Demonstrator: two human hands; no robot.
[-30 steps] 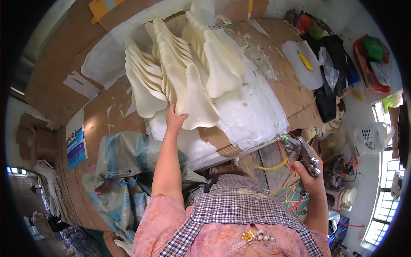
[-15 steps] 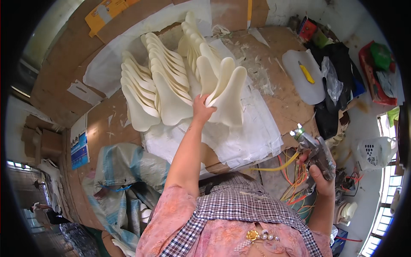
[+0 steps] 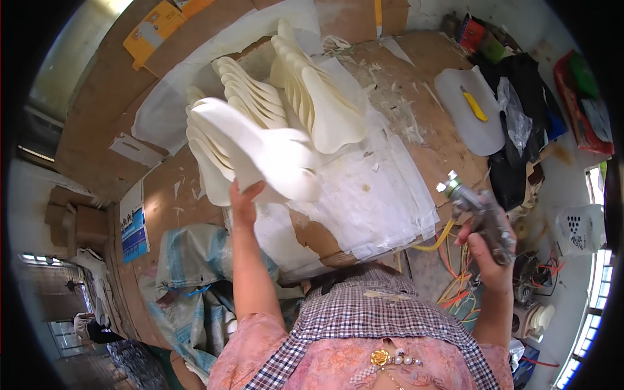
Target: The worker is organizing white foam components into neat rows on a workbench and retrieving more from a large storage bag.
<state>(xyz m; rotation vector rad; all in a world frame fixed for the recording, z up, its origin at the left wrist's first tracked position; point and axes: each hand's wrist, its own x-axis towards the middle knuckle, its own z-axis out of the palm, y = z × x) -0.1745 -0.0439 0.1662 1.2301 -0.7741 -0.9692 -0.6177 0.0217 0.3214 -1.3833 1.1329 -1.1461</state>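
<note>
My left hand (image 3: 244, 203) grips the wide end of a few cream foam pads (image 3: 257, 153), broad at one end and narrow at the other. They are partly smeared by motion and hang over the left and middle rows. My right hand (image 3: 489, 257) is wrapped round a metal spray gun (image 3: 480, 214) with a yellow hose (image 3: 437, 242), its nozzle tilted up and left. Overlapping pads of the same shape lie in a left row (image 3: 207, 153), a middle row (image 3: 250, 94) and a right row (image 3: 328, 117), on a white-papered board (image 3: 383, 195).
Scraps litter the brown cardboard (image 3: 448, 130) on the right. A yellow cutter (image 3: 474, 106) lies on a pale sheet (image 3: 458, 130), beside dark cloth (image 3: 520, 104). Tangled hoses (image 3: 458, 286) hang below the spray gun. A woven sack (image 3: 182, 273) is at the lower left.
My left hand has carried the pads from the right row leftward, over the left and middle rows. The spray gun stays in my right hand, shifted slightly.
</note>
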